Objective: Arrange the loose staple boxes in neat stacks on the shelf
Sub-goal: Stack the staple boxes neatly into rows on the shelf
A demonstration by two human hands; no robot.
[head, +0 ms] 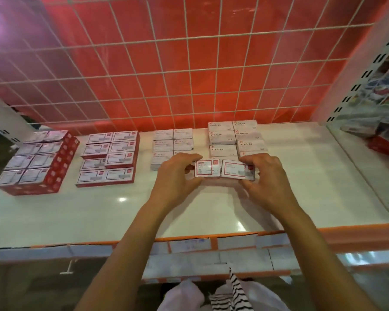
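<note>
Four stacks [112,158] stand on the shelf [301,176]; left hand [173,173] and right hand [267,176] grip the last two boxes [225,170].

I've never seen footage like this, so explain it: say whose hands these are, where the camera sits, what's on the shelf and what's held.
No machine here: one camera worn on a person's head looks down at their own bare hands. The left hand and right hand each grip a small red-bordered white cardboard box, the left box and the right box, pressed side by side at the glossy white shelf. Behind stand white cardboard boxes printed STAPLES; to the left, red-sided box stacks. A white wire grid backs the shelf.
</note>
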